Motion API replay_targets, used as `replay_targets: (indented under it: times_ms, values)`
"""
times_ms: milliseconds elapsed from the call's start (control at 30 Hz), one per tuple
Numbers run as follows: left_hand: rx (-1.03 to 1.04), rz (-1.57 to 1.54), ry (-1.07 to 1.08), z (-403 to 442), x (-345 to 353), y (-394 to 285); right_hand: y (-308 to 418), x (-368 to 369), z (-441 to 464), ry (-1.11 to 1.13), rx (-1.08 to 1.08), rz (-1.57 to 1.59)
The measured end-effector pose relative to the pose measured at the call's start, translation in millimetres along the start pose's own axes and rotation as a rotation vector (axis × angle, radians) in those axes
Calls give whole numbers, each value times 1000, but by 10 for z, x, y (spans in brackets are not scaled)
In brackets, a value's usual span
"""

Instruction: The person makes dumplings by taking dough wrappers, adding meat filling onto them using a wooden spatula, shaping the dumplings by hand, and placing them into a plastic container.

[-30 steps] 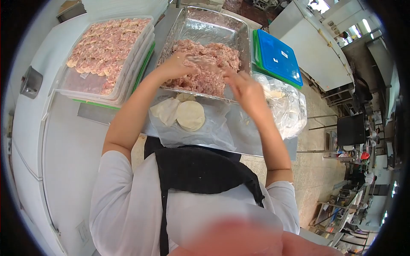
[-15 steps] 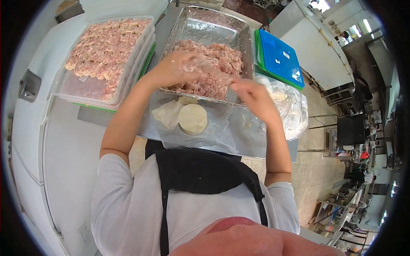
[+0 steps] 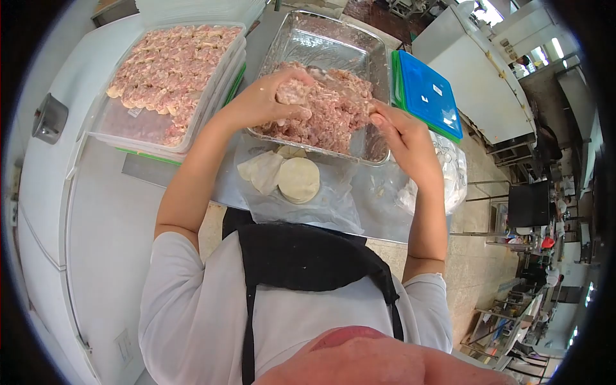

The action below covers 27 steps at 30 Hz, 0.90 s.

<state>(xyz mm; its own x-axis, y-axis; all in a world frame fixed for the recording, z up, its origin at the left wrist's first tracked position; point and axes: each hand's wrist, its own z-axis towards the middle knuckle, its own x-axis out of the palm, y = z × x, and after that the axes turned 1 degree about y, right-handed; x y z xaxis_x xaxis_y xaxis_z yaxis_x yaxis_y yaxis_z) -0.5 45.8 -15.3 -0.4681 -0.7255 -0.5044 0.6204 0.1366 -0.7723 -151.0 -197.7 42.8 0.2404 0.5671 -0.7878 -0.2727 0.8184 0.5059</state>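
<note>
My left hand (image 3: 266, 99) is curled around a dumpling (image 3: 294, 93) with pink minced meat showing at its top, above the near left part of a metal pan. My right hand (image 3: 409, 141) is closed at the pan's right rim, gripping a thin spatula-like tool whose blade is mostly hidden by meat and blur. Minced meat (image 3: 337, 119) is heaped in the near half of the metal pan (image 3: 378, 61). Just in front of the pan, a stack of round dough wrappers (image 3: 299, 180) lies on plastic sheeting (image 3: 327, 215), with loose wrappers (image 3: 263, 172) beside it.
At left, a clear plastic tray (image 3: 144, 131) of filled dumplings (image 3: 173, 67) sits on stacked trays. Blue and green lids (image 3: 428, 93) lie right of the pan, near a plastic bag (image 3: 452, 170). A metal pot (image 3: 50, 119) stands far left.
My left hand has turned so the meat-topped dumpling shows in its grasp. My right hand has moved right and slightly down, away from the left, with the tool drawn back over the meat.
</note>
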Motion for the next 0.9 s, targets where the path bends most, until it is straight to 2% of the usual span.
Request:
replay_targets:
  times_ms: [33, 67, 133, 267, 333, 400, 433, 500, 567, 600, 667, 767, 900]
  values:
    - [91, -41, -14, -11, -15, -73, 34, 28, -11, -3, 1, 6]
    - [87, -38, -10, -9, -15, -85, 83, 80, -19, 26, -22, -32]
    - [-104, 99, 52, -6, -39, -95, 59, 160, -25, 56, -50, -63]
    - [-210, 22, 37, -132, -316, -183, -464, 444, 62, 56, 18, 15]
    - [-71, 225, -49, -364, -657, -416, -849, 583, 50, 38, 102, 27]
    - [-102, 351, -261, -601, -1003, -399, -1116, 779, -11, -12, 91, 52]
    - [-196, 389, -275, -713, -1240, -357, -1166, 838, -32, -80, 108, 59]
    - [-304, 432, -300, -968, -1659, -159, -1109, 825, -46, -39, 147, 81]
    - [-315, 731, -526, -1243, -1956, 119, -1032, 798, -68, -6, 199, 96]
    - [-323, 738, -530, -1364, -2104, 229, -998, 791, -78, 11, 216, 72]
    - [-508, 948, -483, -1525, -2330, 398, -1023, 837, -108, 7, 179, -24]
    - [-632, 937, -504, -1550, -2423, 530, -960, 819, -93, 35, 199, -34]
    - [-631, 973, -485, -1525, -2466, 768, -1060, 869, -102, 3, 180, -59]
